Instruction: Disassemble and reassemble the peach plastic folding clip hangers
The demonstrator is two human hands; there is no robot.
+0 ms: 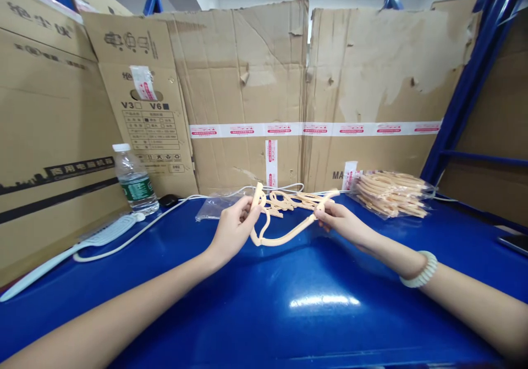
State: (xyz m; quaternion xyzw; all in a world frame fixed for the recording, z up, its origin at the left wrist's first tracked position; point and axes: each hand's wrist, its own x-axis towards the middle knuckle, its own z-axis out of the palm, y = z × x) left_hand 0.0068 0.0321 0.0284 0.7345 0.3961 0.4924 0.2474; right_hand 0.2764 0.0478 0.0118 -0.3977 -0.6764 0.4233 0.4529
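Note:
A thin beige jointed strip, bent into a wide curve with a narrower loop on its left part, is held up over the blue tabletop. My left hand is closed around its left end, which sticks up above the thumb. With closed fingers my right hand pinches it near the other end, whose tip points up and right. Some of my right fingers are hidden behind it. Behind the hands lies a loose pile of similar beige pieces. What kind of article they are I cannot make out.
A clear bag packed with beige pieces lies at the back right. On the left are a water bottle, a pale blue brush-like item and a white cable. Cardboard walls the back. A phone-like object sits far right.

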